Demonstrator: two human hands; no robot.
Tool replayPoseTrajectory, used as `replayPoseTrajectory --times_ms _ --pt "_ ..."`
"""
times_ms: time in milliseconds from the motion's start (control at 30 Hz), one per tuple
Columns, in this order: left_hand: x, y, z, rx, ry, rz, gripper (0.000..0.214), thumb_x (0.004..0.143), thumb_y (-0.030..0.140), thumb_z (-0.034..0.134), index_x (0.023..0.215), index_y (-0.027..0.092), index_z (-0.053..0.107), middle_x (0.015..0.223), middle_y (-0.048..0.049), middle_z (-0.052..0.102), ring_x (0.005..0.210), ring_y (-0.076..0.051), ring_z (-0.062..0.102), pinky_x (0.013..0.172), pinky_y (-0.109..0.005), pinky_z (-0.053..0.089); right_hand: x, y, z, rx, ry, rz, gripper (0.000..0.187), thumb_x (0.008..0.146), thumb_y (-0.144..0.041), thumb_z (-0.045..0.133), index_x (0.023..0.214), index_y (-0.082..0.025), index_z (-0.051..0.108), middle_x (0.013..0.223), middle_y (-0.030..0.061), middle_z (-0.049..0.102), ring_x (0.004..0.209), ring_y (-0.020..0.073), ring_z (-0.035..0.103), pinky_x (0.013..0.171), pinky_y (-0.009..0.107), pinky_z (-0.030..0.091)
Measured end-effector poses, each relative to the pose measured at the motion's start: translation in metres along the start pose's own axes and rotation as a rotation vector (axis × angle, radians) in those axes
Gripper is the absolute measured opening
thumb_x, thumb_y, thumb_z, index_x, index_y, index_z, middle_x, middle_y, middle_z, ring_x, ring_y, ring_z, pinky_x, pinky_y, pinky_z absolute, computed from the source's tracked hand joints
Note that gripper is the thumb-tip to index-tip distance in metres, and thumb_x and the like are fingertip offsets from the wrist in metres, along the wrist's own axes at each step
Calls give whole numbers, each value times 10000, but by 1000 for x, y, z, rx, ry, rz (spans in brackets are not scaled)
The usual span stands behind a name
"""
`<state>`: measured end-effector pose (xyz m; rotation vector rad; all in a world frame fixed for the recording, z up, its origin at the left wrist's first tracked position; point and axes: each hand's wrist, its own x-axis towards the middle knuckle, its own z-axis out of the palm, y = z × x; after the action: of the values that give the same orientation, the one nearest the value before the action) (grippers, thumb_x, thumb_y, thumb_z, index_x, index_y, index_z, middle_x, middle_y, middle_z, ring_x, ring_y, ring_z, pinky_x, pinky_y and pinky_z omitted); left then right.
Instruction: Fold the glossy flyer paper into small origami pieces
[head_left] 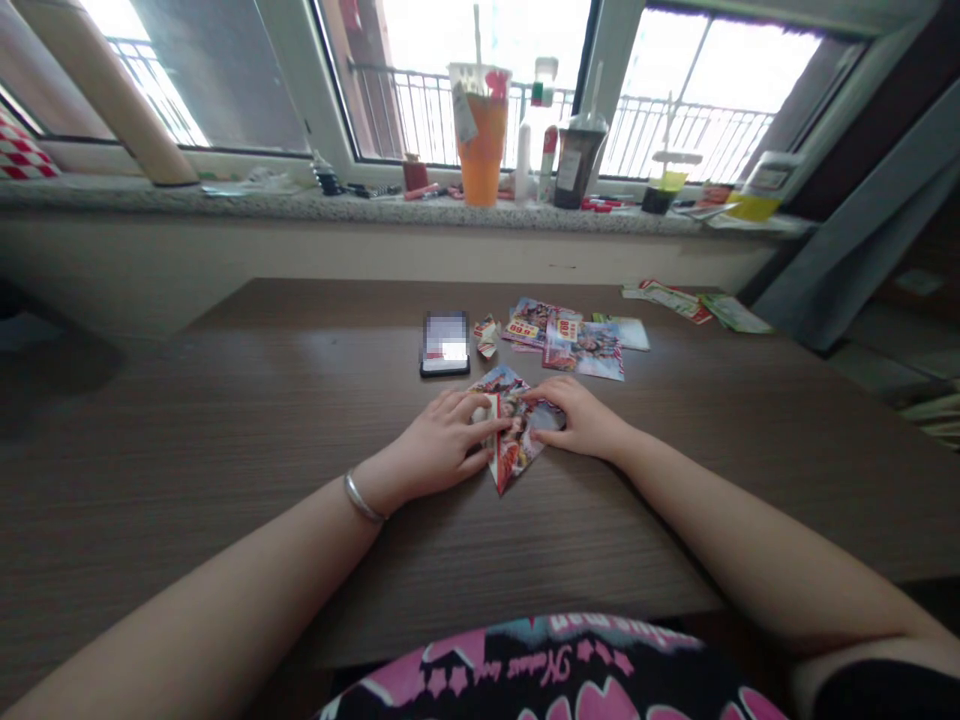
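A colourful printed sheet of paper (513, 458), folded into a kite-like shape with a point toward me, lies flat on the table. My left hand (450, 435), with a silver bangle at the wrist, rests on its left side. The fingers there are stretched out and spread, the index reaching across the red-edged fold. At the right corner, my right hand (574, 415) grips the paper between thumb and fingers. Part of the sheet is hidden under both hands.
Beyond the paper lie a phone (445, 345), a small folded paper piece (487, 337) and several printed flyers (583, 347). More paper strips (675, 298) sit at the table's far right. On the windowsill stand an orange drink cup (481, 150), a dark cup (576, 165) and bottles.
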<state>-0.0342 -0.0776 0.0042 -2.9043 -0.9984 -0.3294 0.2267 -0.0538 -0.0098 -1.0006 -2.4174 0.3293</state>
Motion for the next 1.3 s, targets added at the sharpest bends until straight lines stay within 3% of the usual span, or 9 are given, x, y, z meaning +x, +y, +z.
replayPoseTrajectory --times_ms 267,500,600,700,833,967,1300 --pt "3 0 -5 26 61 58 332 940 344 482 1228 241 612 1388 -97 492 1335 -292 387 1154 -520 228 -3 -1 -1 -28 -47 23 592 747 -381 709 1286 -186 565 1284 141 599 1220 297 505 1041 494 385" --pt "0 -7 -19 44 56 74 383 908 347 530 1268 225 573 1376 -71 547 1431 -289 255 1187 -519 153 -2 -5 -3 -27 -67 43 605 759 -363 698 1322 -206 542 1308 131 590 1264 304 478 1052 515 384" --pt "-1 -10 -25 47 8 64 231 900 312 548 1076 210 657 1266 -71 630 1391 -266 346 1189 -494 142 -1 -6 -5 -45 -79 30 573 771 -370 692 1303 -205 558 1297 122 598 1268 299 475 1052 502 394" --pt "-1 -13 -28 41 -35 61 205 907 263 535 1067 231 659 1202 -50 667 1279 -230 490 1183 -483 136 1 -6 -7 -71 -92 4 538 777 -366 689 1280 -211 576 1280 107 612 1257 288 485 1045 481 409" --pt "-1 -12 -31 73 -87 40 301 936 297 506 1221 268 600 1255 -31 640 1165 -234 570 1122 -479 262 4 -10 -15 -146 -113 -19 461 794 -371 683 1222 -207 626 1217 98 652 1188 278 533 1013 463 435" --pt "0 -8 -35 151 -161 -26 368 946 367 482 1276 231 572 1286 -77 610 1075 -266 608 943 -413 457 6 -14 -23 -186 -156 -83 306 854 -366 625 1117 -226 691 1166 68 683 1110 244 576 977 437 451" --pt "2 -2 -41 143 -220 -149 358 918 344 490 1181 152 638 1173 -142 637 1043 -291 609 876 -403 501 4 -23 -36 -266 -231 -84 385 832 -387 638 1173 -209 673 1185 95 672 1041 269 595 904 445 478"
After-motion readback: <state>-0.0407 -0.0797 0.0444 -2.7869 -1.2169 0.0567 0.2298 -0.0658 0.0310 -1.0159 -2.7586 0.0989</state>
